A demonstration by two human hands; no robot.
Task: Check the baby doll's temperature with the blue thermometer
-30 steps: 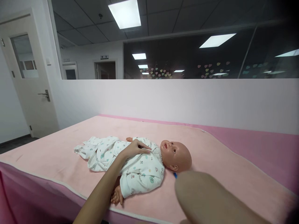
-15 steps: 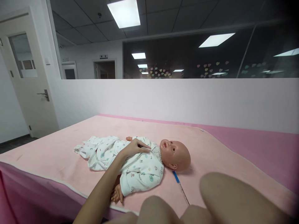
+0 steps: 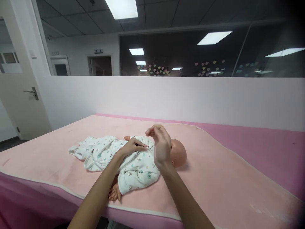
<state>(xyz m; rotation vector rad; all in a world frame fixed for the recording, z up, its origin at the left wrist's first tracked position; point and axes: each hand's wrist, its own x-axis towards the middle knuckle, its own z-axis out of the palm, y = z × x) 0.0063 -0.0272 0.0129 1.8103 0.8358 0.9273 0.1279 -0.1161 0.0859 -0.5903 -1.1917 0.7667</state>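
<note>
A baby doll [image 3: 179, 153] lies on its back, its head to the right and partly hidden by my right hand. It wears a white printed baby outfit [image 3: 140, 168]. My left hand [image 3: 133, 147] rests on the chest, thumb and fingers pinching the cloth at the front opening. Above the doll's upper chest and neck is my right hand [image 3: 160, 146], held upright with its fingers bent together toward the left. Anything inside those fingers is hidden. One doll hand [image 3: 115, 192] sticks out of the near sleeve.
The doll lies on a pale pink padded mat [image 3: 219, 178] over a darker pink cover [image 3: 269, 143]. The mat's near edge runs just in front of the doll. A white wall [image 3: 190, 98] stands behind, and a door [image 3: 23, 101] is at left.
My right hand has come from close to the camera to above the doll's chest. The thin blue-ended stick seen by the fingers no longer shows. My left hand stays on the outfit; the view shifted slightly.
</note>
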